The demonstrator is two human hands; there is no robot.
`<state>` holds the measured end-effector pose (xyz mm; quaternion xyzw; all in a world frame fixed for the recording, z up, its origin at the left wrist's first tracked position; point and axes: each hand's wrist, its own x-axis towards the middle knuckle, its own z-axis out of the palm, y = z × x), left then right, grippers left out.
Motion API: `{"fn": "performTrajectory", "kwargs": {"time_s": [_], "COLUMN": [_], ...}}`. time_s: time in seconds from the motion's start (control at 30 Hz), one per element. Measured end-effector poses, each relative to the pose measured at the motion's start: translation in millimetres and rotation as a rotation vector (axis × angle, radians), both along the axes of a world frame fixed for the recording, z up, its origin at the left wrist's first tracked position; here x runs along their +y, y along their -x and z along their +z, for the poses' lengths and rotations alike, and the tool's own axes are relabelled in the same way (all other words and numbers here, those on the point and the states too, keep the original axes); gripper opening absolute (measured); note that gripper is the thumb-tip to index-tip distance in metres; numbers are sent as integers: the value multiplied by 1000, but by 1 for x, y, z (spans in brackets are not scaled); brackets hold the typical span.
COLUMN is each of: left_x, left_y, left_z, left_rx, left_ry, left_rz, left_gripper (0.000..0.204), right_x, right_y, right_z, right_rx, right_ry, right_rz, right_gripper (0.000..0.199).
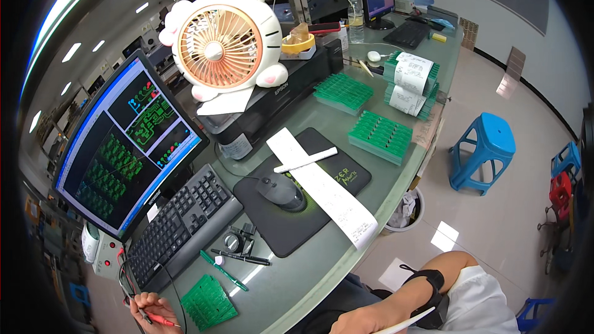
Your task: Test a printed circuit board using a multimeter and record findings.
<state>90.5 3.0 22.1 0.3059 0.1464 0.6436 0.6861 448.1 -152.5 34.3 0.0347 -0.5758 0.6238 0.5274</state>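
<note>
At the lower left, my left hand is closed on a red test probe with a thin metal tip. Dark and red leads run up from it past the keyboard. Right beside that hand, a green circuit board panel lies on the table. My right hand is at the bottom edge, its fingers cut off and hidden. A slim white pointed thing shows just beside it; whether the hand holds it I cannot tell. A black band circles the right wrist.
Past the board lie a green pen, a black pen, a keyboard and a mouse. A paper strip crosses the mouse mat. Farther off stand a monitor, a fan and green board stacks.
</note>
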Motion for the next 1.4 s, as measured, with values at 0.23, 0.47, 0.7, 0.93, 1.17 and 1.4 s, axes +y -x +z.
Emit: {"fn": "performTrajectory", "kwargs": {"time_s": [0.23, 0.47, 0.7, 0.93, 1.17, 1.4], "left_x": [-1, 12, 20, 10, 10, 11], "left_y": [5, 34, 66, 82, 83, 83], "left_z": [-4, -24, -20, -26, -25, -25], "left_rx": [186, 110, -225, -347, -333, -342], "left_ry": [105, 109, 188, 229, 257, 236], "left_rz": [145, 89, -17, -26, 15, 8], "left_gripper": [23, 26, 21, 19, 21, 22], "right_x": [5, 20, 47, 109, 147, 150], "right_y": [13, 62, 117, 151, 167, 179], "right_z": [12, 20, 51, -4, -27, -23], "right_rx": [112, 46, -196, -874, -1298, -1434], "right_ry": [232, 19, 98, -314, -809, -891], "right_rz": [300, 147, 234, -469, -585, -558], "right_gripper": [28, 17, 28, 19, 41, 58]}}
